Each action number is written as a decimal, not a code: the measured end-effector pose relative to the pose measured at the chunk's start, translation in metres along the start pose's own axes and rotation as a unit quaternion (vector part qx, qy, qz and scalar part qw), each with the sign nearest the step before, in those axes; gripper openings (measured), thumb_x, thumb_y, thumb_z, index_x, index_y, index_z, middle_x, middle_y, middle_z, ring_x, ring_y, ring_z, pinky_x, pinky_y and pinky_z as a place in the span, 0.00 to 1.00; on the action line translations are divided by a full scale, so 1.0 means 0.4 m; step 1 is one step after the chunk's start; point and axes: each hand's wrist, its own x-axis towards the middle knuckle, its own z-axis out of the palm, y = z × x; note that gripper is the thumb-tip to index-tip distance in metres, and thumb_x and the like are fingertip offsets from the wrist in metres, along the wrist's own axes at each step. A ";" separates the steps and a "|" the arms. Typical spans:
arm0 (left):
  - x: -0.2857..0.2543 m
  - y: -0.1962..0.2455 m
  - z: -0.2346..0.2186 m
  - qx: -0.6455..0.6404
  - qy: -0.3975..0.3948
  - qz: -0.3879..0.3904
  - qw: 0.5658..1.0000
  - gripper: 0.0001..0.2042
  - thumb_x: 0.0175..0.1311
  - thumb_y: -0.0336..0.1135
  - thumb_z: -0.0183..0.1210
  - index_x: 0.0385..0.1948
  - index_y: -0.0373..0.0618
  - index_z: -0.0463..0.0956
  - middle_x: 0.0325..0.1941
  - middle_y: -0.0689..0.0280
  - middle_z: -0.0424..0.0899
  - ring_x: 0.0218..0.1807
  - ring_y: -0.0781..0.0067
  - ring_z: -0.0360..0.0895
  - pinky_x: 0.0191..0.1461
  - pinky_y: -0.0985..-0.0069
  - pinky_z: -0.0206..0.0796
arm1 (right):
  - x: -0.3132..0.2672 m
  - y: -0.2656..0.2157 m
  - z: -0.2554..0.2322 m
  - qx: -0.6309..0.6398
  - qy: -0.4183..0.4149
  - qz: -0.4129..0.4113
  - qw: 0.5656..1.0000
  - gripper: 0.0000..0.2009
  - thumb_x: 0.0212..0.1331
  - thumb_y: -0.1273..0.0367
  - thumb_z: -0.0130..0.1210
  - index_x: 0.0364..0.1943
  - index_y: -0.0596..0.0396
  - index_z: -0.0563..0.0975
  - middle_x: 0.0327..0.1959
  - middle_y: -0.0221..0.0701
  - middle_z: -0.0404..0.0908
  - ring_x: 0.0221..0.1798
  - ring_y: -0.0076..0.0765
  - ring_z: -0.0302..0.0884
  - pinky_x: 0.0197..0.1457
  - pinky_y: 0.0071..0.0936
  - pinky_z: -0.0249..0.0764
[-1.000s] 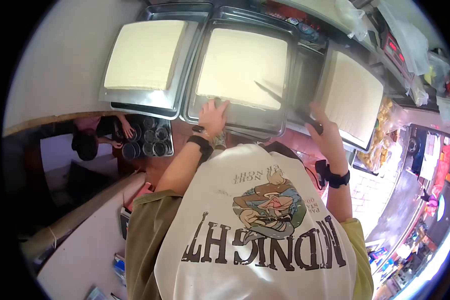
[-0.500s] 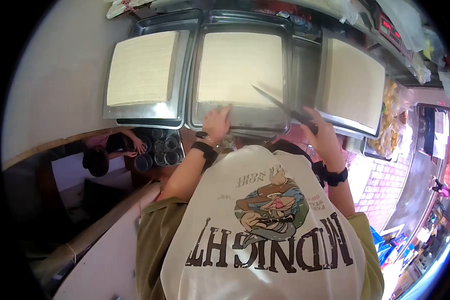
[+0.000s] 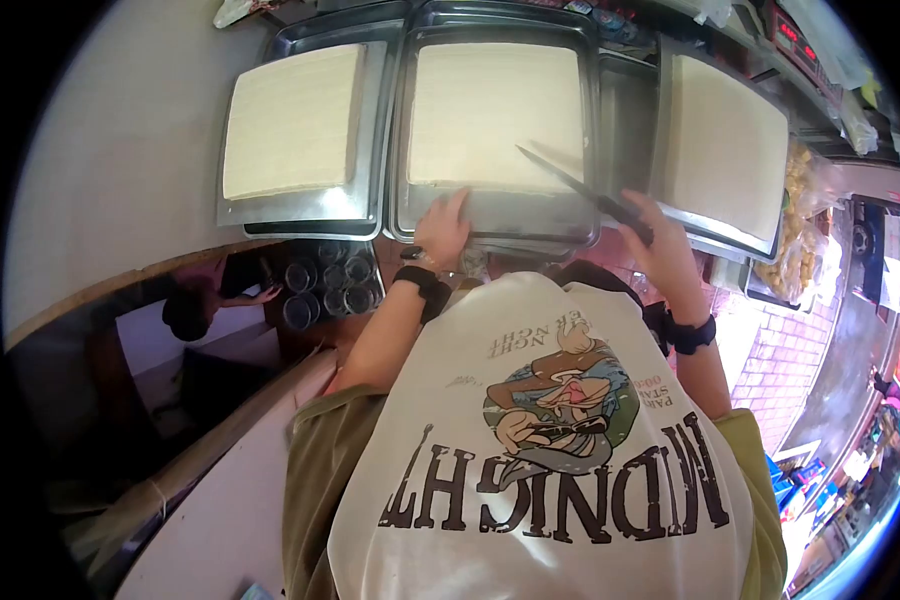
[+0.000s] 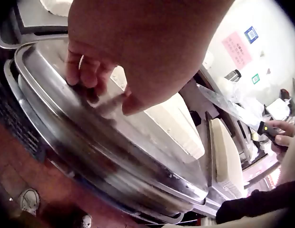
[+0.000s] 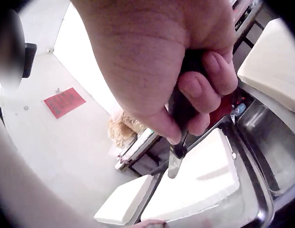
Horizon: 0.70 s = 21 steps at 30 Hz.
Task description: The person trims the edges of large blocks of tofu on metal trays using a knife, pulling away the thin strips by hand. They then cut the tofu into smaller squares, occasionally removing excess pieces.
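In the head view the right hand (image 3: 667,262) grips the black handle of a long knife (image 3: 560,172). Its blade points up and left, over the near right part of a white tofu slab (image 3: 495,120). This slab lies in a metal tray (image 3: 530,215). The left hand (image 3: 442,228) is at the slab's near edge. In the left wrist view its loosely bent fingers (image 4: 88,73) hang over the shiny tray beside the slab, holding nothing. The right wrist view shows fingers wrapped round the knife handle (image 5: 183,107), with much of the blade hidden.
More white slabs stand to the left (image 3: 292,125) and right (image 3: 725,140), on metal trays. Bagged yellow pieces (image 3: 798,245) are beyond the right tray. Lower left, another person (image 3: 195,300) is beside several round containers (image 3: 330,285). A scale with red digits (image 3: 790,35) sits upper right.
The head view has shifted, so trays and slabs appear moved. The knife stays over the slab's near right part, sharper now than a second ago. The left hand remains at the near edge.
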 end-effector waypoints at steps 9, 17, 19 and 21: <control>0.018 0.009 0.000 -0.053 -0.023 -0.041 0.997 0.24 0.63 0.36 0.53 0.63 0.59 0.66 0.48 0.51 0.79 0.50 0.45 0.78 0.54 0.55 0.70 | -0.014 -0.012 0.004 0.001 -0.016 -0.017 1.000 0.20 0.58 0.70 0.61 0.56 0.50 0.74 0.27 0.46 0.80 0.29 0.55 0.77 0.33 0.37 0.72; 0.006 -0.073 0.034 -0.160 0.062 -0.102 0.980 0.26 0.66 0.36 0.53 0.66 0.43 0.60 0.34 0.55 0.80 0.38 0.52 0.79 0.43 0.60 0.70 | -0.021 -0.025 0.007 0.007 -0.018 -0.035 0.999 0.17 0.57 0.69 0.61 0.51 0.54 0.77 0.28 0.45 0.81 0.27 0.51 0.77 0.32 0.34 0.72; 0.015 -0.092 0.040 -0.154 0.062 -0.084 0.983 0.30 0.66 0.36 0.53 0.68 0.39 0.56 0.34 0.54 0.80 0.38 0.51 0.79 0.43 0.59 0.71 | -0.026 -0.016 0.009 0.009 -0.030 -0.032 0.999 0.16 0.57 0.69 0.61 0.50 0.55 0.78 0.29 0.45 0.81 0.28 0.49 0.78 0.32 0.33 0.72; 0.018 -0.094 0.043 -0.150 0.061 -0.078 0.984 0.31 0.65 0.35 0.53 0.69 0.37 0.55 0.35 0.54 0.80 0.40 0.51 0.79 0.44 0.59 0.71 | -0.034 -0.020 0.007 0.006 -0.036 -0.020 0.999 0.16 0.57 0.69 0.61 0.50 0.55 0.78 0.29 0.44 0.82 0.28 0.48 0.78 0.33 0.33 0.73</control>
